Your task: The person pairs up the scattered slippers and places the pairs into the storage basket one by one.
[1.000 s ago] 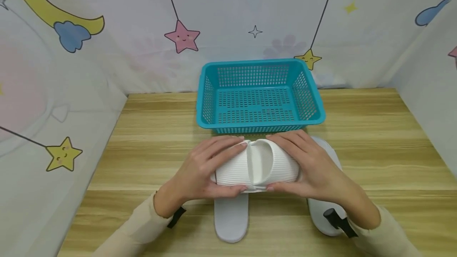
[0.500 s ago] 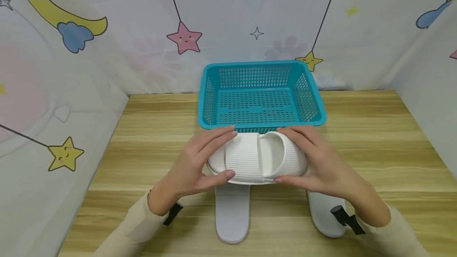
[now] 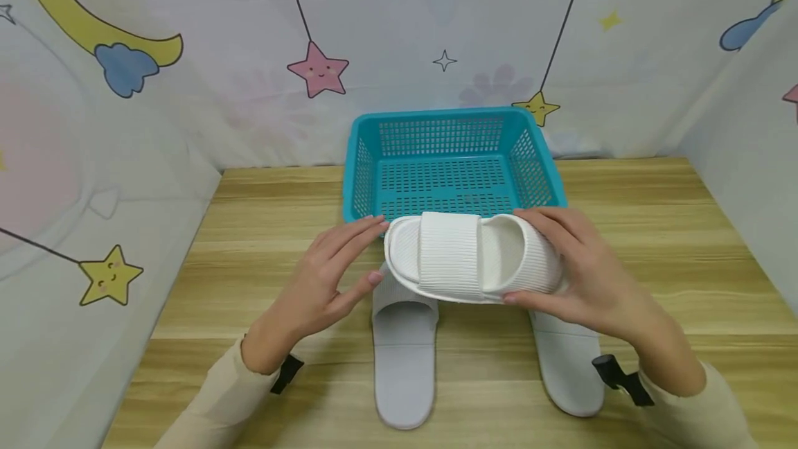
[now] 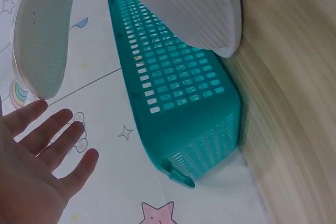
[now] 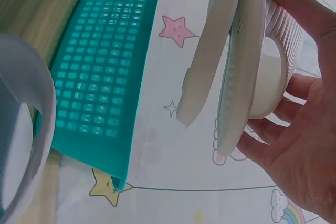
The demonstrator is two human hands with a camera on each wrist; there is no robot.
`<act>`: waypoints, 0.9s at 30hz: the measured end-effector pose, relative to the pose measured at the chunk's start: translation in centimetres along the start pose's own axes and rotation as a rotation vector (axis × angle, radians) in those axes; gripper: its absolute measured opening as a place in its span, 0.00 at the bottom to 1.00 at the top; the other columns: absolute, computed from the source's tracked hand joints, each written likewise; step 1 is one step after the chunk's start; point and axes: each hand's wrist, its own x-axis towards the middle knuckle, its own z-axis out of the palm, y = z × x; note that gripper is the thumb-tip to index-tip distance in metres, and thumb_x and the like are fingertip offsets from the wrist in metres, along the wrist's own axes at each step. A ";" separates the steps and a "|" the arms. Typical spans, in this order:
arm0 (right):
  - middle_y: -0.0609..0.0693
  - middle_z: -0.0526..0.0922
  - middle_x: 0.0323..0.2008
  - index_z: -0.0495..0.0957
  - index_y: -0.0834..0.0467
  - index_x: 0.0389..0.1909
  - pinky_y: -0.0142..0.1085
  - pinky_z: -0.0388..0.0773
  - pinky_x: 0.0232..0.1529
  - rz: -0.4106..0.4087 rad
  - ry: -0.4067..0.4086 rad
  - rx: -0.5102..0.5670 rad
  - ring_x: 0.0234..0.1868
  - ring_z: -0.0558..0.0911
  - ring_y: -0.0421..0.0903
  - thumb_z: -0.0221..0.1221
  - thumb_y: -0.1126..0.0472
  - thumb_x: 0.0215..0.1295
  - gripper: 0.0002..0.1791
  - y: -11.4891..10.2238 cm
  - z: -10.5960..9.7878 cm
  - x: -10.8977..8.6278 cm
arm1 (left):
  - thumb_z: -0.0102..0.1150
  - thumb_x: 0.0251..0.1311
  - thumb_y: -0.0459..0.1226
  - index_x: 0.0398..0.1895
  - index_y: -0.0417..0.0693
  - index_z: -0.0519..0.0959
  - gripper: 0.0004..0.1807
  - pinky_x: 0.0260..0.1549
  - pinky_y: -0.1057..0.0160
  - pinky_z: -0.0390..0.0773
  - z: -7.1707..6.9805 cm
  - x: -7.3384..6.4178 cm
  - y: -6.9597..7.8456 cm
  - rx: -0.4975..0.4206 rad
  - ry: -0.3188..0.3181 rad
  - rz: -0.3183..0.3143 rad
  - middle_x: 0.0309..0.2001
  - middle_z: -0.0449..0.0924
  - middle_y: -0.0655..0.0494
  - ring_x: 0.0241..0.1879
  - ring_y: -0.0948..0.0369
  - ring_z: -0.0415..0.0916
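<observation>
- While your right hand (image 3: pixel 589 279) grips one end, the white ribbed slippers (image 3: pixel 450 255) hang raised by the teal basket (image 3: pixel 436 115), apparently nested so one hand holds both.
- Your left hand (image 3: pixel 312 284), fingers extended, grips nothing near their other end, perhaps guarding it.

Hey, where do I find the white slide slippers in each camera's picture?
Head: white slide slippers just right of centre, below the middle, in the right hand.
Left wrist: white slide slippers at upper left, cut off by the top edge.
Right wrist: white slide slippers right of centre, soles nearly edge-on.
Shared landmark: the teal basket.
</observation>
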 end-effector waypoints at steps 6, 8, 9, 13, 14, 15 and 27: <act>0.54 0.78 0.65 0.73 0.57 0.74 0.32 0.72 0.54 0.019 -0.012 -0.047 0.61 0.74 0.51 0.63 0.22 0.58 0.54 0.3 -0.8 0.3 | 0.38 0.82 0.62 0.77 0.44 0.71 0.38 0.73 0.39 0.65 0.3 -0.3 -0.8 0.012 -0.068 -0.044 0.76 0.71 0.48 0.78 0.47 0.65; 0.55 0.77 0.66 0.72 0.57 0.74 0.31 0.72 0.55 0.018 -0.010 -0.049 0.62 0.74 0.52 0.67 0.24 0.57 0.54 0.4 -0.9 0.5 | 0.39 0.81 0.62 0.78 0.44 0.70 0.38 0.75 0.38 0.63 0.4 -0.3 -1.1 0.015 -0.088 -0.060 0.77 0.70 0.48 0.79 0.47 0.63; 0.55 0.77 0.67 0.72 0.57 0.75 0.30 0.71 0.56 0.019 -0.009 -0.045 0.62 0.74 0.52 0.70 0.26 0.56 0.54 0.4 -1.0 0.6 | 0.39 0.82 0.61 0.78 0.44 0.70 0.38 0.75 0.38 0.62 0.5 -0.4 -1.2 0.016 -0.100 -0.068 0.78 0.69 0.48 0.80 0.47 0.62; 0.55 0.77 0.67 0.72 0.57 0.75 0.25 0.68 0.59 0.020 0.000 -0.017 0.63 0.74 0.50 0.86 0.46 0.42 0.57 0.5 -1.4 1.0 | 0.42 0.82 0.60 0.80 0.44 0.67 0.37 0.78 0.36 0.56 0.8 -0.4 -1.6 0.028 -0.161 -0.094 0.80 0.64 0.46 0.82 0.46 0.56; 0.55 0.77 0.67 0.72 0.57 0.75 0.24 0.68 0.59 0.021 0.004 -0.010 0.63 0.74 0.49 0.87 0.51 0.38 0.59 0.5 -1.5 1.2 | 0.42 0.82 0.60 0.81 0.44 0.66 0.38 0.78 0.36 0.55 0.9 -0.4 -1.8 0.032 -0.176 -0.098 0.81 0.63 0.46 0.82 0.46 0.55; 0.55 0.76 0.67 0.72 0.57 0.75 0.24 0.68 0.59 0.020 0.007 0.001 0.63 0.74 0.49 0.87 0.55 0.35 0.59 0.6 -1.6 1.4 | 0.42 0.82 0.60 0.81 0.44 0.66 0.38 0.79 0.36 0.54 1.0 -0.4 -1.9 0.038 -0.189 -0.098 0.81 0.63 0.45 0.83 0.46 0.55; 0.54 0.76 0.66 0.72 0.54 0.76 0.26 0.71 0.53 0.046 0.024 0.025 0.61 0.74 0.48 0.87 0.61 0.35 0.59 1.8 -2.5 4.0 | 0.47 0.81 0.57 0.82 0.47 0.64 0.36 0.81 0.38 0.45 2.2 -0.5 -2.7 0.036 -0.211 -0.105 0.82 0.59 0.44 0.84 0.45 0.50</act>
